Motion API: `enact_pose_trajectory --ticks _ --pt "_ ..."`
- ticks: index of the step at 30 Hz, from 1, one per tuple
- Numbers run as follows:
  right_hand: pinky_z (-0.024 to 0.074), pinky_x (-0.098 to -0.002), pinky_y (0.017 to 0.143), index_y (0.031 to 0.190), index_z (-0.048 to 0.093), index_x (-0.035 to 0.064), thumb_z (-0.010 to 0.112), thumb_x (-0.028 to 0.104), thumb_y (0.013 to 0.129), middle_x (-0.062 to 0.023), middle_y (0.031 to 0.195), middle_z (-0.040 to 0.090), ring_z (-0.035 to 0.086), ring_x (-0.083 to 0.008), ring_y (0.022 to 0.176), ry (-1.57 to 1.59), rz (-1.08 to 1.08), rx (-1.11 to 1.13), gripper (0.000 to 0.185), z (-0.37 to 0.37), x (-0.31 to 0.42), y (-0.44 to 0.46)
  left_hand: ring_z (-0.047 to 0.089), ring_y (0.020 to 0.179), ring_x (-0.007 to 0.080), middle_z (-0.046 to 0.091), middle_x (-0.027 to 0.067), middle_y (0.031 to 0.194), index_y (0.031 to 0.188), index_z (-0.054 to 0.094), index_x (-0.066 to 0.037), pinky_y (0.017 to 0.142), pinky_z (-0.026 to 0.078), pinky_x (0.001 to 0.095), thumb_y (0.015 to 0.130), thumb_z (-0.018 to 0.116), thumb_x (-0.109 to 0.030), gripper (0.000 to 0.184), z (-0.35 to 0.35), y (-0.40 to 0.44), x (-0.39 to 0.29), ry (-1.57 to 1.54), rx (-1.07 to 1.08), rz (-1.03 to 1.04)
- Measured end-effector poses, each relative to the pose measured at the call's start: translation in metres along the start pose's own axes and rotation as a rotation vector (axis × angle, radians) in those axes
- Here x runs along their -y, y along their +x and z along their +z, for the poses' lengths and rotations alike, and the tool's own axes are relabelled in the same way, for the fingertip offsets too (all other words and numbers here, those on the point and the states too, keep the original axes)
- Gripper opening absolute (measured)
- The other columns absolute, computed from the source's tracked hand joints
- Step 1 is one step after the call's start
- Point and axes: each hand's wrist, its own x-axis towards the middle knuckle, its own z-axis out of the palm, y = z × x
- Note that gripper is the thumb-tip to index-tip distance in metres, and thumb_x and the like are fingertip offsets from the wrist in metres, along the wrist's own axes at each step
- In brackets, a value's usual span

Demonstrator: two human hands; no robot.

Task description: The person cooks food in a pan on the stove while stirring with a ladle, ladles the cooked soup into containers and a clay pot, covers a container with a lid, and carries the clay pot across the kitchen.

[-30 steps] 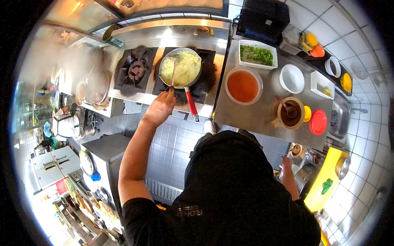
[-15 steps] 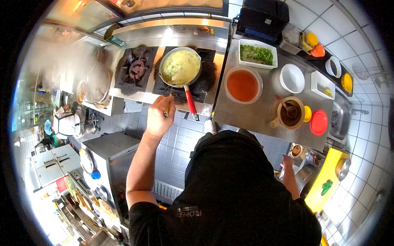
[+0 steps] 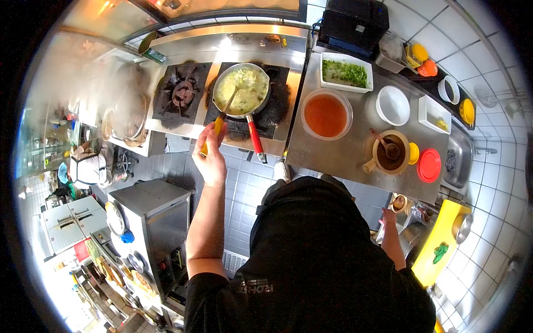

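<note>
My left hand (image 3: 212, 154) is closed round the yellow handle (image 3: 220, 126) of a spoon or similar tool. The tool's head is in a pale yellow-green mixture (image 3: 244, 89) inside a pan (image 3: 268, 91) on the right burner. The pan's red handle (image 3: 255, 136) points towards me, with no hand on it. My right hand (image 3: 388, 217) is low on the right, below the counter's front edge, near a small brown-filled pot (image 3: 398, 203). Its fingers are too small to make out, so what it holds, if anything, is unclear.
The steel counter (image 3: 322, 158) bears a tub of orange-red liquid (image 3: 325, 114), chopped greens (image 3: 344, 74), a white bowl (image 3: 393, 106), a pot with a ladle (image 3: 391, 152) and a red lid (image 3: 429, 165). Left of the pan is a bare burner (image 3: 184, 93). Steam rises at far left.
My left hand has moved back from the pan and turned, still holding the tool. The mixture looks lumpier than half a second ago. My right hand has stayed in about the same place.
</note>
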Motion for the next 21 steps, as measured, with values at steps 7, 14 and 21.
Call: enact_pose_trajectory --ticks 7,14,21 --pt "0.0504 -0.042 0.098 0.124 0.06 0.0112 0.087 0.027 0.069 -0.0136 0.125 0.063 0.06 -0.0297 0.118 -0.022 -0.028 0.084 0.063 -0.016 0.007 -0.004 0.069 0.093 0.0365 0.064 0.0196 0.119 0.118 0.064 -0.003 0.079 0.059 0.0395 0.083 0.067 0.001 0.035 -0.026 -0.007 -0.035 1.23 0.654 0.645" --pt "0.0496 -0.0419 0.099 0.129 0.057 0.0122 0.089 0.028 0.066 -0.0132 0.125 0.063 0.06 -0.0311 0.118 -0.031 -0.071 0.029 0.072 -0.014 0.004 0.0 0.07 0.093 0.0355 0.066 0.0187 0.116 0.113 0.066 -0.002 0.078 0.059 0.0396 0.081 0.07 0.003 0.032 -0.031 -0.015 -0.1 1.144 0.823 0.57" --pt "0.0568 -0.0391 0.09 0.126 0.061 0.0085 0.076 0.024 0.082 -0.0124 0.124 0.063 0.062 -0.0299 0.111 0.261 -0.017 -0.036 0.049 0.022 -0.005 0.007 0.069 0.098 0.037 0.067 0.0206 0.113 0.11 0.068 -0.001 0.084 0.058 0.0395 0.082 0.07 0.003 0.028 -0.025 -0.009 -0.055 1.054 0.88 0.474"
